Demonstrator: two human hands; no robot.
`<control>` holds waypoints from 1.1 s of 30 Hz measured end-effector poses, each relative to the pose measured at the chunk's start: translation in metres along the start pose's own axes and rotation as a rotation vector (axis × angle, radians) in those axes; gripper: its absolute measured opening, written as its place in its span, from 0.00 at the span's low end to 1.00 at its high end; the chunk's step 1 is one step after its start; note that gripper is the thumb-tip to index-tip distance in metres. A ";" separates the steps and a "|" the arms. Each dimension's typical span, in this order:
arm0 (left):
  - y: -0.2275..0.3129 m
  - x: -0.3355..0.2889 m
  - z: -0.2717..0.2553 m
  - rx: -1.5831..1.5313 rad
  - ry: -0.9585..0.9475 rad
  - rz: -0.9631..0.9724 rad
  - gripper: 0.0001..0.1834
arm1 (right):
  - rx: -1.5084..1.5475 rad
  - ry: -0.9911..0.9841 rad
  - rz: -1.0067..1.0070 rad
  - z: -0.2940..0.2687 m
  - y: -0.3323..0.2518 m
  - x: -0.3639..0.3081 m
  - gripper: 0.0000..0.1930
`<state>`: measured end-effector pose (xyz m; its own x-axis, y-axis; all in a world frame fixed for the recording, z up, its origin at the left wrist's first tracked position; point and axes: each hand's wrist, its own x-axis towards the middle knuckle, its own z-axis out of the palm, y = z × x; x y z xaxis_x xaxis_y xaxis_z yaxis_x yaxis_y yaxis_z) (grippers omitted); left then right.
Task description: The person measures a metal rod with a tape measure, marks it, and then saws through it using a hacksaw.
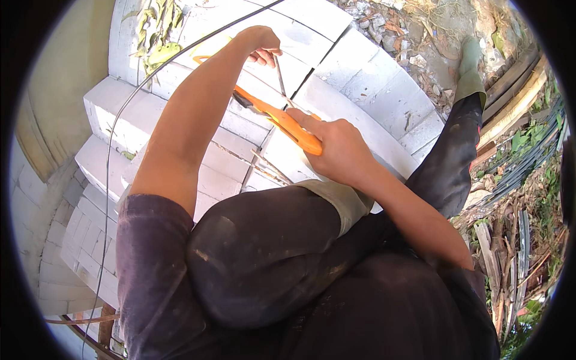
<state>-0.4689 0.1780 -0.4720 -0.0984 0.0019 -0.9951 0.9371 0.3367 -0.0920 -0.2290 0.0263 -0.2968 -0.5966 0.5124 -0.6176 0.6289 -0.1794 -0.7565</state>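
Observation:
My left hand point(262, 48) reaches forward over pale blocks, its fingers closed around the upper end of a thin grey rod point(280, 78). The rod slants down toward the tool in my other hand. My right hand point(339, 147) is closed around the handle of a long orange tool point(276, 114) that looks like a hacksaw. The tool runs up and left, passing behind my left forearm, which hides its middle. Its far end shows as an orange curve beyond the arm. Whether the rod touches the tool, I cannot tell.
White blocks point(372, 78) lie stacked beneath my hands. Thin sticks point(270, 165) rest on them near my knee. A black cable point(109, 150) crosses on the left. Leaves point(159, 36) lie at the far left, rubble point(414, 54) and wood scraps point(492, 264) on the right.

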 end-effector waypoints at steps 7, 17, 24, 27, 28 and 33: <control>-0.015 -0.010 0.003 -0.165 0.052 -0.037 0.10 | 0.100 0.038 -0.086 -0.031 0.019 -0.107 0.37; -0.006 -0.012 -0.001 -0.055 0.046 -0.068 0.11 | 0.131 0.123 -0.109 -0.026 0.021 -0.095 0.34; 0.002 -0.002 0.003 -0.124 0.052 -0.031 0.12 | -0.045 -0.049 -0.073 0.003 0.026 0.003 0.39; 0.000 -0.012 0.015 -0.091 0.047 -0.011 0.12 | -0.011 -0.027 -0.045 -0.003 0.017 -0.003 0.40; -0.001 -0.014 0.002 -0.069 0.066 -0.015 0.12 | 0.071 0.048 -0.090 -0.007 0.022 -0.020 0.40; -0.017 -0.006 0.002 -0.135 0.022 -0.072 0.11 | 0.073 0.032 -0.143 -0.029 0.046 -0.108 0.39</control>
<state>-0.4833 0.1705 -0.4642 -0.1720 -0.0068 -0.9851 0.8740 0.4604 -0.1558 -0.1208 -0.0126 -0.2590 -0.6605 0.5633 -0.4965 0.5006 -0.1626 -0.8503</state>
